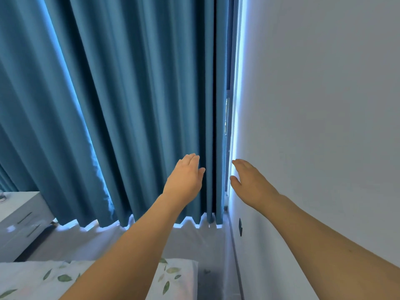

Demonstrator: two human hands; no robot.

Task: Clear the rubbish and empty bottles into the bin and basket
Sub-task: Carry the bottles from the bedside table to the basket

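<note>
Both my arms reach forward toward a blue curtain (121,109) that hangs to near the floor. My left hand (186,178) is held flat with straight fingers against the curtain's folds near its right edge. My right hand (249,182) is open too, fingers straight, at the bright gap between the curtain's edge and the white wall (324,105). Neither hand holds anything. No rubbish, bottle, bin or basket shows in the head view.
A bed with leaf-print bedding (168,276) lies at the bottom left. A grey drawer unit (21,221) stands at the far left by the curtain. A narrow strip of floor (216,256) runs between bed and wall. A dark socket (240,227) sits low on the wall.
</note>
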